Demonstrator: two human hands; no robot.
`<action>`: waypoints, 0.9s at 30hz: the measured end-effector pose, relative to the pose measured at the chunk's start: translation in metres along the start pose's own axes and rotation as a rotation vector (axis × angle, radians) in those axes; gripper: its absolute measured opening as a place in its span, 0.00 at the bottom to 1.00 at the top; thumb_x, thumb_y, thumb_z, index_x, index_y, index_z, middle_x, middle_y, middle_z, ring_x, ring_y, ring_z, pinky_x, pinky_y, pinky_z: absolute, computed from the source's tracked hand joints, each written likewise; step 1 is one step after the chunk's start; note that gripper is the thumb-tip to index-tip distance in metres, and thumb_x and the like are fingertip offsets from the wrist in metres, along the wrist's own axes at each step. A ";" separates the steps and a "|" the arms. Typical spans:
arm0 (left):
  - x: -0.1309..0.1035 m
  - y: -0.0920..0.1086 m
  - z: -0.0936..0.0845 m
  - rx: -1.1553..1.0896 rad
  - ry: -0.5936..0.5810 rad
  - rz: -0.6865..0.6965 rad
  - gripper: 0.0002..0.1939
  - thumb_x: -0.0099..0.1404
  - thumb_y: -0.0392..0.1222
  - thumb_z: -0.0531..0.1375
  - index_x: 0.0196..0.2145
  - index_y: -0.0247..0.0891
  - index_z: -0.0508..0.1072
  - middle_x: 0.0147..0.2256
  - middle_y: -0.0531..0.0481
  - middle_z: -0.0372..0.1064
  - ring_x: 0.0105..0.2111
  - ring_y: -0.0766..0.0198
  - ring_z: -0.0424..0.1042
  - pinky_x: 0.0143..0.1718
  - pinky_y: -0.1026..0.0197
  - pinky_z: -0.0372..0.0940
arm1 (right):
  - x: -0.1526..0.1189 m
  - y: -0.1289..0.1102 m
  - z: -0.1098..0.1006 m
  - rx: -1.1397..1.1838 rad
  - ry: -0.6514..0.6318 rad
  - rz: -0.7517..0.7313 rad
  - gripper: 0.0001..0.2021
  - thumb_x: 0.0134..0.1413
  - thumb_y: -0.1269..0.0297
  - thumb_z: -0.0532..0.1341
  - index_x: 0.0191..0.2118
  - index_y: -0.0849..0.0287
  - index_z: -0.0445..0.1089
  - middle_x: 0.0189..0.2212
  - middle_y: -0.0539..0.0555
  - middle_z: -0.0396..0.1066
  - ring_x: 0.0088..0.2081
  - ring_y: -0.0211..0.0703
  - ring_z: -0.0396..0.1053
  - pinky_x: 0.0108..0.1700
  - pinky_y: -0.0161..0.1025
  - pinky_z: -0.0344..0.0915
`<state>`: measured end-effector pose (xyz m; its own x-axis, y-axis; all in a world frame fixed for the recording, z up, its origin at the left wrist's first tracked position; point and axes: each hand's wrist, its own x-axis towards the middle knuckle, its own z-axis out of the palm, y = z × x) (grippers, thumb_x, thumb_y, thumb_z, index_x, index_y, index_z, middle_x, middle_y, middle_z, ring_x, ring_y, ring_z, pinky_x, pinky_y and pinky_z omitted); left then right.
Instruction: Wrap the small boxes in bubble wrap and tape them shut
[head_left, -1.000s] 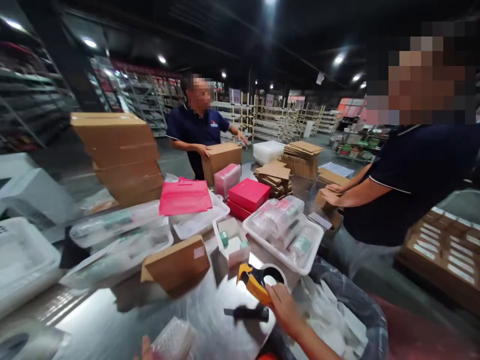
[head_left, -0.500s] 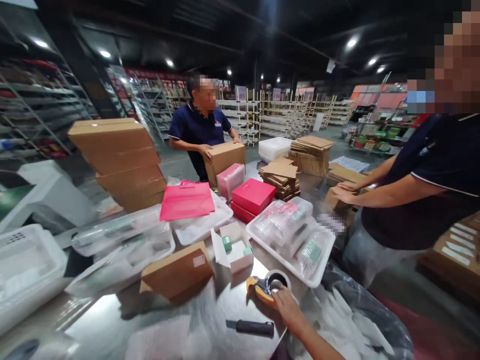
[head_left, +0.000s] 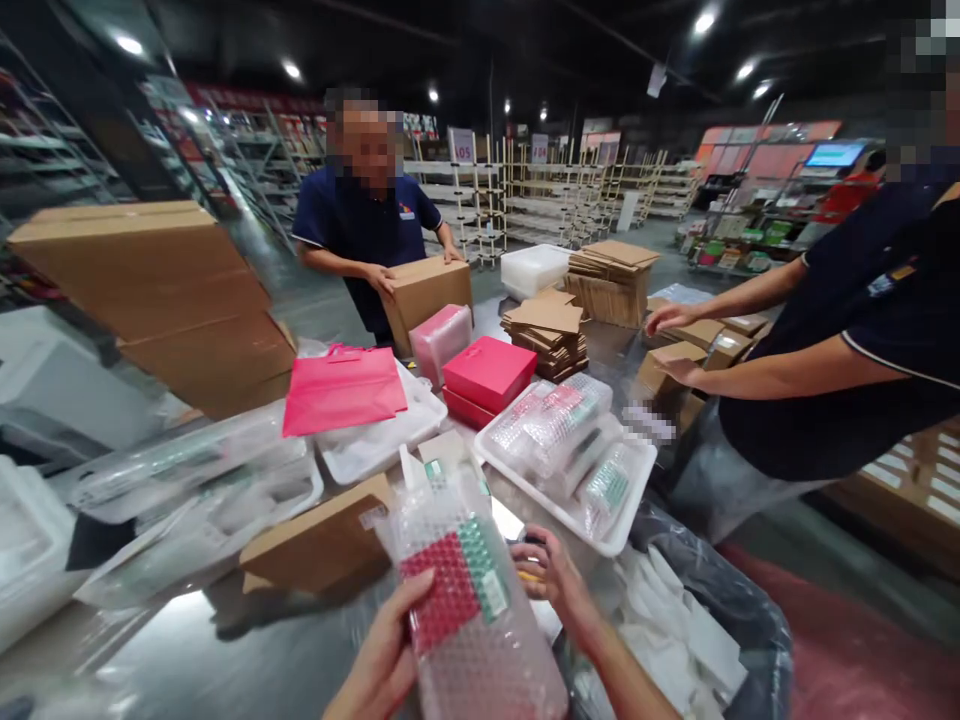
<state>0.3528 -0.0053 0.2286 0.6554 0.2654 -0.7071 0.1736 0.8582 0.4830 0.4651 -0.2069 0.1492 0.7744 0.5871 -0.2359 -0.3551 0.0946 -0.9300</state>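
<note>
The bubble-wrapped packet (head_left: 469,610) stands tilted over the near edge of the steel table (head_left: 225,650), its long axis running up and away from the wearer, top end leaning a little to the left. A red item with a green-and-white label shows through the wrap. The left hand (head_left: 386,655) grips the packet low on its left edge, thumb across the front, fingers hidden behind it. The right hand (head_left: 555,580) sits just beside the packet's right edge, fingers curled over something yellow and dark that is mostly hidden; I cannot tell how firmly it is closed. So the packet lies between the two hands, held only by the left, with the right near its upper right side.

Behind the packet are a flat brown box (head_left: 315,540) and a white tray (head_left: 566,460) of wrapped goods. Farther back lie red boxes (head_left: 487,375) and a pink bag (head_left: 341,390). Across the table, one co-worker holds a carton (head_left: 427,295); another's hands (head_left: 675,345) rest on small cartons at right.
</note>
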 end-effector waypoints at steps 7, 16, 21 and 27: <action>0.026 -0.021 0.092 0.208 -0.324 -0.003 0.50 0.45 0.52 0.77 0.62 0.40 0.63 0.53 0.40 0.76 0.50 0.49 0.77 0.44 0.57 0.72 | -0.018 -0.077 -0.019 0.261 0.086 0.051 0.41 0.40 0.51 0.76 0.62 0.48 0.67 0.53 0.56 0.76 0.53 0.59 0.75 0.60 0.56 0.65; 0.062 -0.026 0.042 0.419 -0.173 -0.054 0.44 0.48 0.60 0.74 0.57 0.38 0.69 0.55 0.36 0.71 0.59 0.45 0.69 0.51 0.53 0.66 | -0.004 -0.091 -0.094 0.281 0.409 -0.133 0.48 0.42 0.53 0.75 0.70 0.46 0.57 0.59 0.57 0.72 0.58 0.60 0.72 0.60 0.55 0.67; 0.067 -0.055 0.028 0.280 -0.292 0.058 0.52 0.37 0.61 0.78 0.59 0.44 0.71 0.60 0.39 0.70 0.66 0.45 0.61 0.64 0.49 0.59 | 0.004 -0.075 -0.082 0.002 0.208 -0.115 0.50 0.38 0.47 0.76 0.68 0.49 0.60 0.68 0.58 0.61 0.67 0.61 0.60 0.67 0.54 0.59; 0.056 -0.047 0.009 0.118 -0.009 -0.049 0.30 0.47 0.43 0.75 0.48 0.34 0.78 0.42 0.39 0.82 0.48 0.42 0.79 0.56 0.46 0.71 | 0.022 -0.009 -0.019 -0.123 -0.128 0.066 0.48 0.51 0.37 0.67 0.71 0.53 0.53 0.63 0.61 0.65 0.62 0.56 0.65 0.64 0.52 0.61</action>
<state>0.3876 -0.0347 0.1707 0.6502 0.2197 -0.7273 0.2908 0.8124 0.5054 0.4953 -0.2102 0.1473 0.6753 0.6873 -0.2674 -0.3302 -0.0425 -0.9430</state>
